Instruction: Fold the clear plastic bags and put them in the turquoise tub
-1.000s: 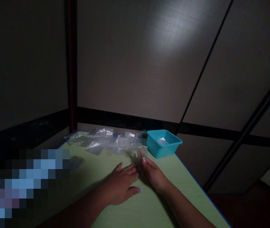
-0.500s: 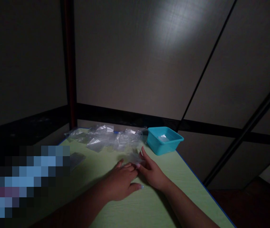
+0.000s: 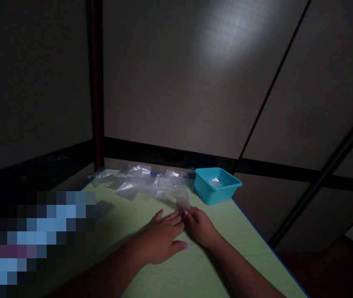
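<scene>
My left hand (image 3: pixel 164 240) lies palm down over the pale green table (image 3: pixel 164 281), its fingers spread and the thumb stretched to the right. Beside its fingertips, my right hand (image 3: pixel 201 225) is closed, pinching the near end of a clear plastic bag (image 3: pixel 181 198). The bag stretches up and away from the pinch. Whether the left fingertips touch the bag is hard to make out. Farther back lies a spread of crumpled clear plastic bags (image 3: pixel 133 186).
A turquoise plastic basin (image 3: pixel 215 192) with something whitish inside stands near the table's right edge. A flat greyish plastic packet (image 3: pixel 104 210) lies on the left, partly behind a pixelated patch. A panelled wall (image 3: pixel 176 91) rises behind the table.
My right fingers have closed from a more open pose onto the plastic bag, which now stands stretched out beyond them. My left hand has stayed nearly in place.
</scene>
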The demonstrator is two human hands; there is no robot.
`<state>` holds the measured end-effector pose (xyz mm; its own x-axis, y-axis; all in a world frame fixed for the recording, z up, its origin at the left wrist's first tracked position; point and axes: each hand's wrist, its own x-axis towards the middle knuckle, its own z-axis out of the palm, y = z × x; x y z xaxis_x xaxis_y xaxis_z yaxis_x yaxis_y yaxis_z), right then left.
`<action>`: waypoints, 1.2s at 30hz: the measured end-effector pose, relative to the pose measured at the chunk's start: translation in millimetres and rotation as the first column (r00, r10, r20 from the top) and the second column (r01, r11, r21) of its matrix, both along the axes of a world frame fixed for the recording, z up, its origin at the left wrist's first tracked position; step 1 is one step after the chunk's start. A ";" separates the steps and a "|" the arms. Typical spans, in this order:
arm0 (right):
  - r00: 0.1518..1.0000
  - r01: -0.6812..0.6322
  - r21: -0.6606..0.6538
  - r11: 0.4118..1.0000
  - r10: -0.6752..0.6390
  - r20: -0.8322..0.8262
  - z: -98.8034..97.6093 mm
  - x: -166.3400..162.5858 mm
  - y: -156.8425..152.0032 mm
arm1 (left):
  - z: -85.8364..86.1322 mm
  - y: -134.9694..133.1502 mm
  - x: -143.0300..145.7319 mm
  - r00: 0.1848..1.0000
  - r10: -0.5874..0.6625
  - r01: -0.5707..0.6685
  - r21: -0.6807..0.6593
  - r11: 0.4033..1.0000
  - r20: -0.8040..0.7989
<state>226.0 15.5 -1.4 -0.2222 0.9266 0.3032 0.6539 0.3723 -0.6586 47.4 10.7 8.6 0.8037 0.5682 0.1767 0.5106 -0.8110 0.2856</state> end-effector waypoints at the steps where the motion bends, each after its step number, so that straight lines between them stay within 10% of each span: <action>1: 1.000 -0.007 0.015 1.000 0.006 0.014 -1.5 -0.3 0.8 | 0.3 -0.4 0.1 1.000 -0.001 0.001 0.002 1.000 0.007; 29: 0.988 -0.007 -0.003 1.000 0.007 0.155 -2.7 2.7 -0.6 | 9.6 -4.8 -0.6 0.989 0.006 -0.017 0.068 0.998 0.151; 34: 0.980 -0.011 -0.014 1.000 0.014 0.200 -5.7 3.8 -0.1 | 17.0 10.8 -2.6 0.863 0.282 -0.219 -0.193 0.956 0.418; 36: 0.973 -0.013 -0.014 1.000 0.016 0.230 -4.1 2.5 -1.2 | 17.0 18.7 -2.2 0.702 0.555 -0.310 -0.510 0.803 0.447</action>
<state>228.5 14.3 -5.5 -0.2985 0.9260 0.2310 0.7831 0.3760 -0.4954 45.2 29.4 25.6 0.2747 0.9406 0.1995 0.4261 -0.3051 0.8517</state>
